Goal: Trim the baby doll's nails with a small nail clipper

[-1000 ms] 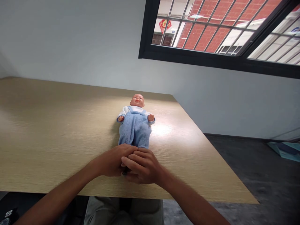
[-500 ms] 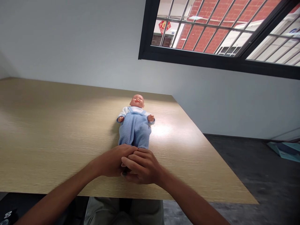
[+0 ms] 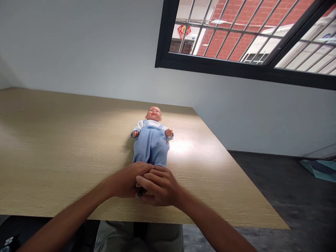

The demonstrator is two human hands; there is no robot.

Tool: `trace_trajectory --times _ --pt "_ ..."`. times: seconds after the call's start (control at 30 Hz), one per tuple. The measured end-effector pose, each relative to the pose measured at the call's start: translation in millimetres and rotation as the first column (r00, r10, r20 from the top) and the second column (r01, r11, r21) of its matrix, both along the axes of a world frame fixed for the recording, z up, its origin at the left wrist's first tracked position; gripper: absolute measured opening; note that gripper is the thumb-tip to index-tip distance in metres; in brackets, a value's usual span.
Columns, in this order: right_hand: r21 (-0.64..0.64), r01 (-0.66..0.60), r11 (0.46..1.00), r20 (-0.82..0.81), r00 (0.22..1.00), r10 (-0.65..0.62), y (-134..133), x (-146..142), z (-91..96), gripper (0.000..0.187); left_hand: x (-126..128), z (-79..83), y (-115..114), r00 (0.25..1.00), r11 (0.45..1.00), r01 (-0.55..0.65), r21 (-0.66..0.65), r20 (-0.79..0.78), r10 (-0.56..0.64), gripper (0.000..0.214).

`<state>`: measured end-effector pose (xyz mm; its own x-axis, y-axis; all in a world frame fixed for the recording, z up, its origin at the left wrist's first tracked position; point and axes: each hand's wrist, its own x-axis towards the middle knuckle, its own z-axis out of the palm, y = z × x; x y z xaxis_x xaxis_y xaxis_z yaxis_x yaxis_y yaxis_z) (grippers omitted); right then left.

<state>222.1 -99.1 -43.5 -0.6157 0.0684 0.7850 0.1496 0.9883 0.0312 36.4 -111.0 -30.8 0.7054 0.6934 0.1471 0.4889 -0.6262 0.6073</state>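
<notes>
A baby doll (image 3: 151, 140) in light blue overalls and a white top lies on its back on the wooden table (image 3: 78, 140), its head toward the wall. Both my hands meet at the lower end of its legs, covering its feet. My left hand (image 3: 131, 180) is closed, with its fingertips hidden behind the other hand. Curled fingers of my right hand (image 3: 161, 185) press against it from the right. Between the two hands a small dark piece (image 3: 140, 191) peeks out, too covered to name.
Beyond the table stands a pale wall (image 3: 91, 45) with a barred, dark-framed window (image 3: 215, 61). The table's right edge drops to a dark floor (image 3: 267, 185), where a teal object (image 3: 319, 169) lies. My lap (image 3: 115, 234) is below the front edge.
</notes>
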Motion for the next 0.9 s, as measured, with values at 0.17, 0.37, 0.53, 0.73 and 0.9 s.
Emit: trace_trajectory --times 0.17,0.37,0.53,0.73,0.9 --pt "0.007 0.007 1.000 -0.002 1.000 -0.007 0.2 -0.5 0.8 0.032 -0.2 -0.7 0.0 1.000 1.000 0.002 -0.001 0.006 -0.002 0.036" --pt "0.002 0.001 1.000 0.000 1.000 -0.001 0.0 -0.3 1.2 0.032 0.1 -2.1 1.0 1.000 1.000 -0.003 -0.004 -0.001 0.003 0.040" --pt "0.003 -0.001 1.000 -0.009 1.000 0.002 0.3 -0.1 0.4 0.031 0.3 -0.2 0.8 1.000 1.000 -0.001 -0.006 0.002 0.001 0.040" --pt "-0.002 0.001 1.000 -0.002 1.000 -0.001 0.0 -0.6 -1.0 0.032 0.6 -2.2 1.3 1.000 1.000 -0.002 0.000 0.005 0.002 0.040" --pt "0.001 0.010 1.000 0.002 1.000 -0.010 -0.2 -0.5 -0.6 0.029 0.4 -3.4 1.7 1.000 1.000 0.004 0.007 0.006 -0.004 0.039"
